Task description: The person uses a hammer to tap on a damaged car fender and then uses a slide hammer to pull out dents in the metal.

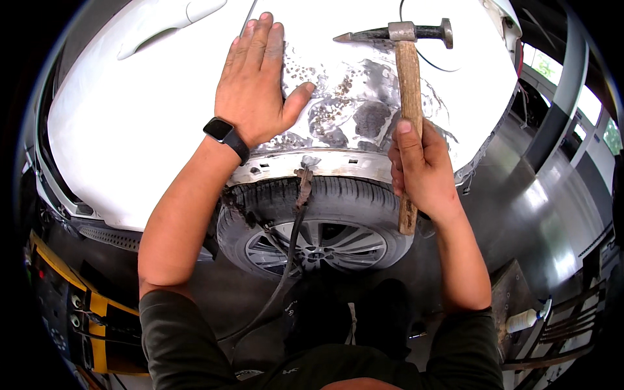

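My left hand (250, 97), a dark smartwatch on its wrist, lies flat with fingers out on a white car body panel (130, 143). Beside it is a patch of sanded grey and silver metal (370, 120), speckled with many small marks. My right hand (419, 166) grips the wooden handle of a body hammer (408, 78); its dark head, with a point to the left and a round face to the right, is at the top over the panel. A cable clamp (303, 185) hangs at the wheel arch lip, a black cable running down from it.
Below the arch is a tyre with a silver alloy wheel (315, 253). A yellow and black machine (97, 315) stands at lower left, a dark metal rack (559, 325) with a white bottle (520, 320) at lower right. A grey pillar (565, 110) rises from the floor at right.
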Motion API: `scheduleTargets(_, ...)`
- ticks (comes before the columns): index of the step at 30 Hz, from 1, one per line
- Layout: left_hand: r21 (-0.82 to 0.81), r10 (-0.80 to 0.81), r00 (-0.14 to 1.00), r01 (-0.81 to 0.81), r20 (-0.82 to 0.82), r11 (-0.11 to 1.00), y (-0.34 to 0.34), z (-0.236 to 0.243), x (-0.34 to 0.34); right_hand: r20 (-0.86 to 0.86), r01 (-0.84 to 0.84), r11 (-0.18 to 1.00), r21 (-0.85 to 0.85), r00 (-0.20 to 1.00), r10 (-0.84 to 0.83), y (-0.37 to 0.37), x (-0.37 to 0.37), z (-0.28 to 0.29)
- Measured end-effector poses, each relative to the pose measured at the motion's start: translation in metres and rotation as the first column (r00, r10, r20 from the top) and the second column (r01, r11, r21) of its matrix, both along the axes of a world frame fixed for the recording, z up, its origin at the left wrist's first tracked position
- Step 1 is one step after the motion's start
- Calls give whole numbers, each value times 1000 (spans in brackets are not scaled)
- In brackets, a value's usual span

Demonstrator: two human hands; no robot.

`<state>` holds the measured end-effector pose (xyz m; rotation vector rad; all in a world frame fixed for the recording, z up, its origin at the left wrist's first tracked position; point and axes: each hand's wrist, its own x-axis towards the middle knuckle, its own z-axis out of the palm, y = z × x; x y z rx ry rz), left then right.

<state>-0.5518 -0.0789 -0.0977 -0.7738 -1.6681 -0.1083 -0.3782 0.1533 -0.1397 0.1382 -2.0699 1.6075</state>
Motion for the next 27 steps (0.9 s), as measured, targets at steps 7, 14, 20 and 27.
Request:
scheduleTargets(7,19,-46,999,45,13,999,5,-4,2,-93,51,999,-10,994,-52,-6,-24,12)
scheduleTargets(14,12,-52,999,52,5,999,-1,-1,2,-15,28,994,101,1000,-26,-1,-8,12)
scheduleTargets(20,8,-67,998,67,2,998,2,-2,1,-42,119,987,108,992,-115,5,-20,15)
scheduleTargets(27,-6,-40,999,40,-7,999,0,-2,2,-65,113,965,236,993,-101,18,-10,6)
